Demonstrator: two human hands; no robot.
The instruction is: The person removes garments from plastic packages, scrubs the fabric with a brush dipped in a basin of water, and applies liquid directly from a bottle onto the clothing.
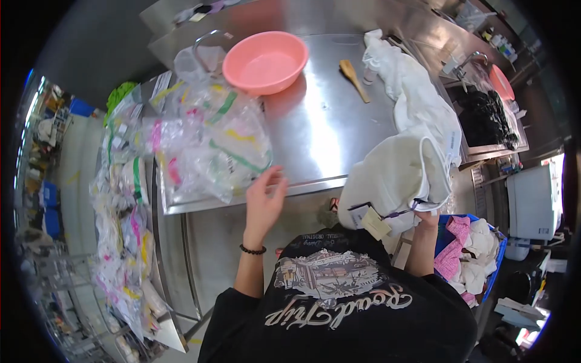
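My right hand [427,220] grips a white garment [387,172] near its edge, with paper tags [370,221] dangling from a dark cord. Most of the fingers of that hand are hidden behind the cloth. My left hand [266,196] is open at the front edge of the metal table, fingers apart, with nothing in it. Just beyond its fingertips lies a heap of clear plastic bags [212,130] with green, yellow and pink strips; whether they touch I cannot tell. Another white cloth piece [411,85] stretches along the table's right side.
A pink basin [266,63] stands at the back of the metal table [327,145], with a wooden brush [354,80] to its right. More plastic bags [121,242] pile up at the left. A blue crate [499,257] of pink and white cloth sits at lower right. Black material [484,115] fills a sink.
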